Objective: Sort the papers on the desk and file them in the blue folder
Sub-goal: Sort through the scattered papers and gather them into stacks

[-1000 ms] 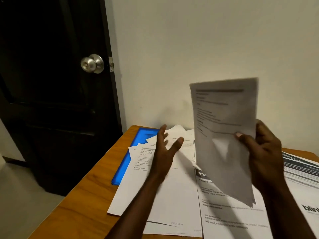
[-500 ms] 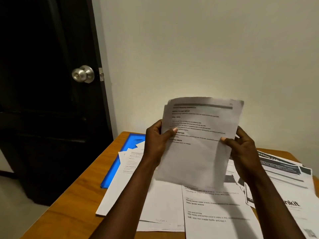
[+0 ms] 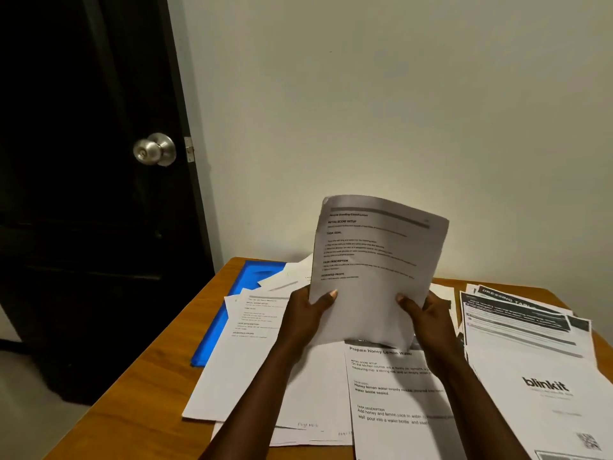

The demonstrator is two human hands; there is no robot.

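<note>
I hold a printed sheet (image 3: 374,270) upright above the desk, with its text facing me. My left hand (image 3: 306,313) pinches its lower left edge, thumb on the front. On the lower right edge my right hand (image 3: 426,318) grips the sheet the same way. Under my hands several printed papers (image 3: 298,376) lie spread across the wooden desk (image 3: 132,410). The blue folder (image 3: 232,307) lies flat at the desk's far left, mostly covered by papers.
A stack of printed leaflets (image 3: 530,353), one marked blinkit, lies at the right of the desk. A dark door with a metal knob (image 3: 154,149) stands to the left. The pale wall (image 3: 381,111) runs right behind the desk.
A second ago only my right hand held the sheet, my left hand open over the desk. Both hands then took its sides and have since slid down to its lower edges.
</note>
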